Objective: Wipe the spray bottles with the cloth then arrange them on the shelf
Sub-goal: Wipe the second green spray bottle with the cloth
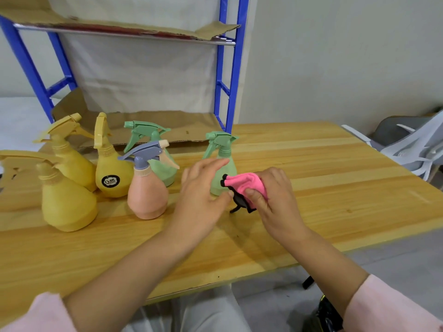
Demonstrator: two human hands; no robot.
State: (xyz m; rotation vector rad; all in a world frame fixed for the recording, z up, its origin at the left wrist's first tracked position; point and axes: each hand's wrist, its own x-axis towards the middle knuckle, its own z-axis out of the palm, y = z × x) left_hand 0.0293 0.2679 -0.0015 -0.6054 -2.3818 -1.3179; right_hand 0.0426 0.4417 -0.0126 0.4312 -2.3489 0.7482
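- My right hand (271,195) has its fingers and thumb curled round the bunched pink cloth (244,185), whose black edging hangs out below.
- My left hand (201,188) is spread wide, holding nothing. Its fingers are stretched toward the nearest green bottle (223,164) and overlap its shoulder, though I cannot tell whether they touch it.
- That green bottle stands upright on the counter (335,176) at 12 o'clock from my hands, with the cloth pressed up to its lower right side.
- The others stand at 9 to 10 o'clock from my hands: a pink bottle (147,188) closest, a second green bottle (153,140) behind it, and three yellow bottles (67,202) farthest left.
- The blue shelf (233,68) rises at 11 o'clock behind them. Cardboard (191,125) lines both of its levels, and no bottle is on it.
- A white chair (419,149) sits at 2 o'clock, off the counter's far edge.
- I judge this to be the start of the wiping step, on the first bottle, with all six left to shelve.
- Next, my left hand needs a firm grip on the green bottle's neck or body to steady it or lift it. Then my right hand can rub the cloth round the body and trigger head.
- The bottle looks light and may be empty, so an unsteadied wipe could tip it.
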